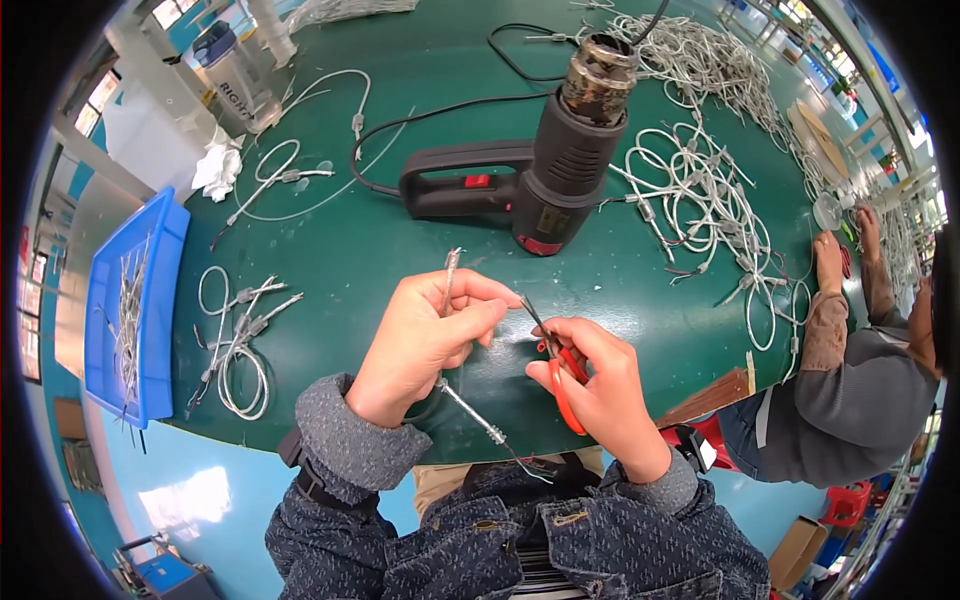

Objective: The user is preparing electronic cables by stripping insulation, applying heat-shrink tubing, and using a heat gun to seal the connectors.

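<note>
My left hand (425, 335) pinches a thin grey cable piece (451, 272) with a metal end that sticks up above the fingers; its other end hangs down toward my lap (480, 425). My right hand (595, 385) grips small red-handled cutters (562, 372), whose dark jaws point up-left and meet the cable by my left fingertips. Both hands hover over the near edge of the green table (400, 240).
A black heat gun (540, 170) stands on the table just beyond my hands, its cord trailing back. White cable bundles lie to the left (240, 345) and in a large heap at right (700, 190). A blue tray (125, 310) sits at left. Another person (850, 370) works at right.
</note>
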Demonstrator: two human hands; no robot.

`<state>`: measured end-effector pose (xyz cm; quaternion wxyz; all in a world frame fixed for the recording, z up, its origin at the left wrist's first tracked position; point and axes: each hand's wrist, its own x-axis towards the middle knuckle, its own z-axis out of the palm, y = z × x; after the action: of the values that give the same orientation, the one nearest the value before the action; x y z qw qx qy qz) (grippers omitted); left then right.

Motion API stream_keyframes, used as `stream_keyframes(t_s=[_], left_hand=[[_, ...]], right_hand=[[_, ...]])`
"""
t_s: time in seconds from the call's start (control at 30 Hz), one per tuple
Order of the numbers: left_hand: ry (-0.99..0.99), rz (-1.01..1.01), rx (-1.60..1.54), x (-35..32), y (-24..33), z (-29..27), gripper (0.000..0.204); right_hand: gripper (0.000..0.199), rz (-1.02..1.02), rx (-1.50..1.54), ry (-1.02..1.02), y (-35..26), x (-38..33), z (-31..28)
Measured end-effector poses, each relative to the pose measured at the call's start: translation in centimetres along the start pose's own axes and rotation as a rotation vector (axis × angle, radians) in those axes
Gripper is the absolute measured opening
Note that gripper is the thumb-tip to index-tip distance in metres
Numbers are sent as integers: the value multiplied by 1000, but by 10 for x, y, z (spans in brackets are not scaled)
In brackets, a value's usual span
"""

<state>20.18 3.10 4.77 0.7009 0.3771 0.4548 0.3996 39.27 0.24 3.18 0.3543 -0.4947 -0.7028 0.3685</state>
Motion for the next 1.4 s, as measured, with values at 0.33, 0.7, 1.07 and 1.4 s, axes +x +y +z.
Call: stream_keyframes(t_s=[0.33,0.7,1.07,1.4], left_hand=[[51,60,76,0,-6,1,11],[162,44,203,-2,-8,1,7],[122,197,524,15,-30,-2,8],[150,142,599,11,-24,-11,6]], right_hand=[[34,-131,-102,63,2,0,4],[31,-215,-42,124,22,-4,18],[19,-2,-126,-25,30,-6,13],[22,-9,-137,-109,32,-2,20]])
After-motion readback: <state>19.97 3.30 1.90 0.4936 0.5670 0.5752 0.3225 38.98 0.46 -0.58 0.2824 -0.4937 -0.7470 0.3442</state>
